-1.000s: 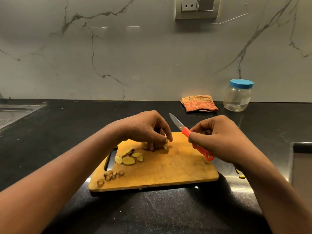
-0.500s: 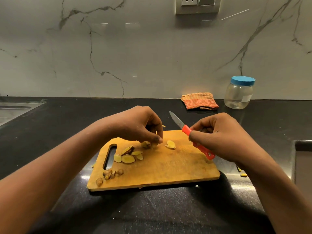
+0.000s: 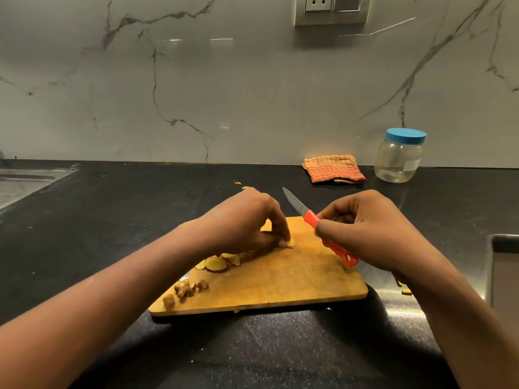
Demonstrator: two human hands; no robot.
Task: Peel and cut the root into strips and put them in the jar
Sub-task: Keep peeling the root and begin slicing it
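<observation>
Position of hands at inspection: your left hand point(image 3: 247, 220) rested low over the wooden cutting board point(image 3: 295, 279), fingers curled, thumb and forefinger tips pinching one yellow root slice point(image 3: 291, 243) that lay on the board surface near its middle. Your right hand point(image 3: 370, 231) was closed round the red handle of the knife point(image 3: 309, 218). The knife was tilted, with its blade pointing up and away to the left, clear of the board and apart from the slice. Further cut slices point(image 3: 216, 263) lay in a loose overlapping heap on the board beneath your left wrist, part hidden by it. A small cluster of brown peel scraps point(image 3: 185, 289) sat near the board's front left corner. The board lay flat on the black desk point(image 3: 112, 220). The jar point(image 3: 398, 161), clear with a blue lid screwed on, stood upright at the back right against the marble wall point(image 3: 252, 94), well apart from the board; nothing could be seen inside it. A folded orange striped cloth point(image 3: 334, 169) lay just to the left of the jar. A few yellow fragments point(image 3: 405, 291) lay on the desk beside your right forearm.
</observation>
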